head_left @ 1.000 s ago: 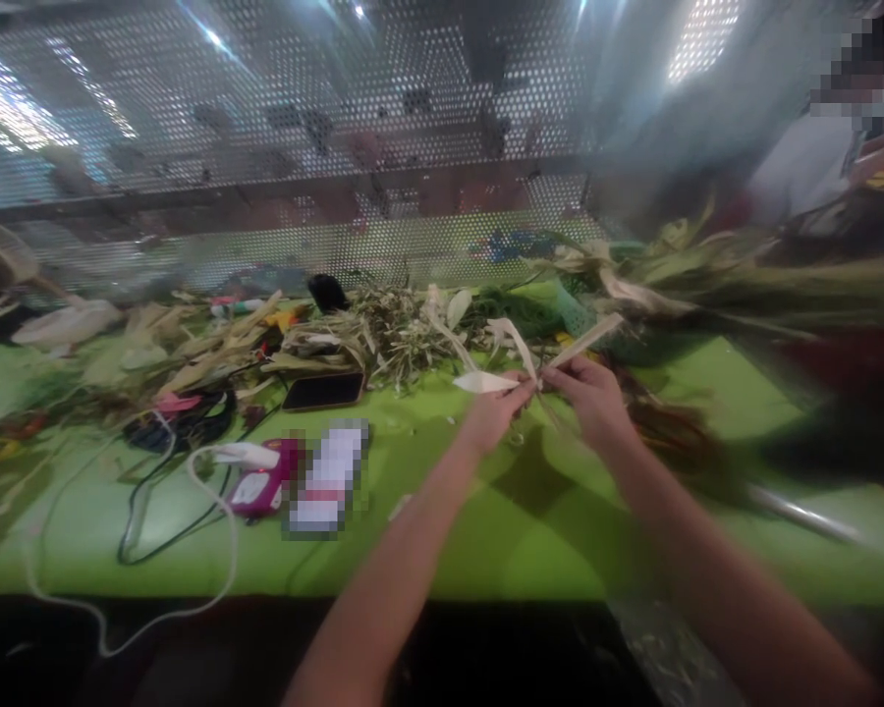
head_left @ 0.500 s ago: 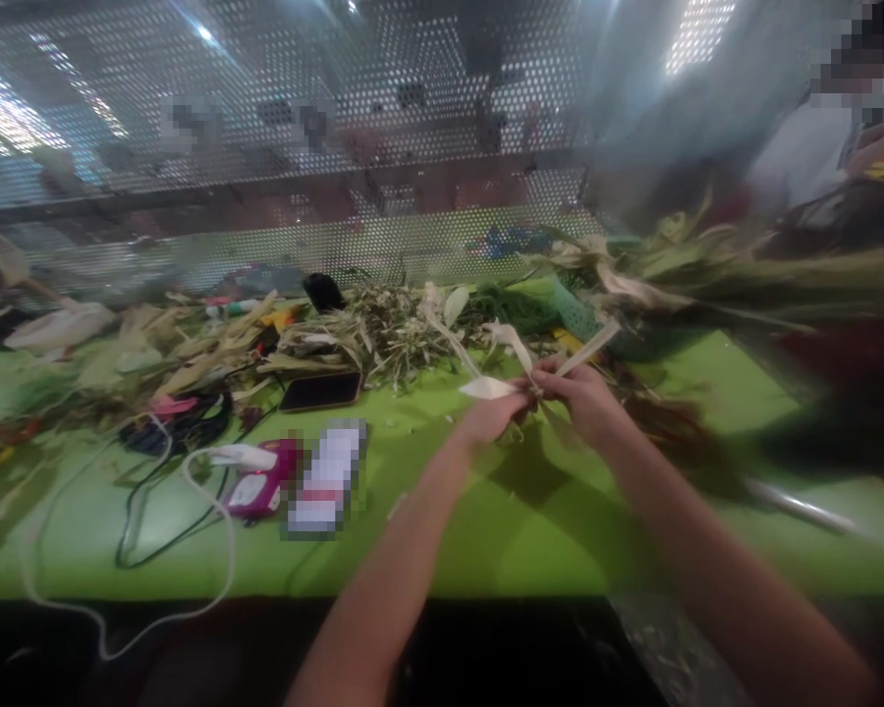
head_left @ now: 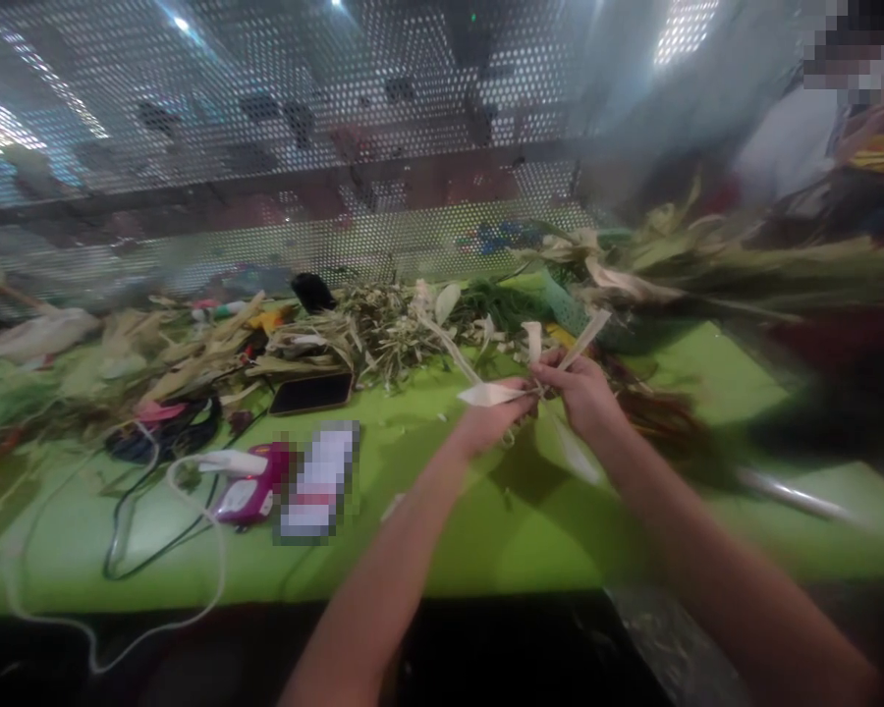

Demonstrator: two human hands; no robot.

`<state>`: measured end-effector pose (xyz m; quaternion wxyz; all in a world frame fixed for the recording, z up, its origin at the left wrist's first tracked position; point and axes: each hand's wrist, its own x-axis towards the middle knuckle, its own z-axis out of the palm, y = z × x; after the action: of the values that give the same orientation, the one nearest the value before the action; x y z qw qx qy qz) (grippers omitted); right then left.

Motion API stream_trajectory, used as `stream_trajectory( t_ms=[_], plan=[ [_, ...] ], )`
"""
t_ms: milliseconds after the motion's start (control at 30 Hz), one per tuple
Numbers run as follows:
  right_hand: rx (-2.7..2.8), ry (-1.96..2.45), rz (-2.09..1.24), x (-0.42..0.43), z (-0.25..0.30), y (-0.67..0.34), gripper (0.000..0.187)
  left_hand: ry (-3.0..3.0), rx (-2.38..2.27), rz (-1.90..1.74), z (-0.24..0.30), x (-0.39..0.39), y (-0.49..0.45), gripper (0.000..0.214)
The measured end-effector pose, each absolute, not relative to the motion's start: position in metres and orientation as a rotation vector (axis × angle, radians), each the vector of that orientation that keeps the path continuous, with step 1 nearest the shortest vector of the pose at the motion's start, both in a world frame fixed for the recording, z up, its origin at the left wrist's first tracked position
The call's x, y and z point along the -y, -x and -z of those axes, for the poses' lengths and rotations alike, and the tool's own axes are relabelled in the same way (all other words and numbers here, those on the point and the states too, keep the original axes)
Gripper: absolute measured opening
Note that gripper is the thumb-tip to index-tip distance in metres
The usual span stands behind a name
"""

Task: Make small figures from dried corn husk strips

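Observation:
Both my hands meet above a bright green table (head_left: 530,530) and pinch pale, folded leaf strips (head_left: 490,394). My left hand (head_left: 490,424) is closed on the pointed, folded end of the strips. My right hand (head_left: 585,396) is closed on them just to the right, where a strip sticks up and to the right past my fingers. Another strip trails down below the right hand towards the table.
A heap of dry leaves and stems (head_left: 383,329) runs along the back of the table before a perforated metal screen (head_left: 302,128). A dark phone (head_left: 310,393), a pink and white device (head_left: 247,486) with cables, and a green basket (head_left: 571,304) lie nearby. A person sits at the far right (head_left: 817,147).
My hands have stayed together on the strips and shifted slightly. The strip at the top has been turned more upright, and a loose strip now hangs below my right hand.

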<state>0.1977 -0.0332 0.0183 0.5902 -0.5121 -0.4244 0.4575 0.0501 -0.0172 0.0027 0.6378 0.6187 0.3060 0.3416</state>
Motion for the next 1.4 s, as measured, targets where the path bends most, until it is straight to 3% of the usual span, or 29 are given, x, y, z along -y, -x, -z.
stream_trajectory(
  t_ms=[467,767,1000,1200,1400],
  plan=[
    [1.430,1.318,-0.919,0.030,-0.016,-0.203,0.042,-1.099,-0.800,-1.055,0.011,0.001,-0.045,0.033],
    [1.563,1.357,-0.868,0.032,-0.016,-0.206,0.044,-0.734,-0.727,-1.052,-0.011,0.011,-0.051,0.023],
    [1.567,1.367,-0.820,0.031,-0.015,-0.207,0.038,-0.825,-0.699,-1.026,-0.007,0.008,-0.047,0.027],
    [1.323,1.245,-1.018,0.035,-0.025,-0.199,0.033,-1.208,-0.791,-0.986,0.003,0.004,-0.043,0.022],
    [1.104,1.205,-0.997,0.033,-0.019,-0.203,0.029,-1.361,-0.867,-0.946,0.002,0.010,-0.046,0.023]
  ],
)
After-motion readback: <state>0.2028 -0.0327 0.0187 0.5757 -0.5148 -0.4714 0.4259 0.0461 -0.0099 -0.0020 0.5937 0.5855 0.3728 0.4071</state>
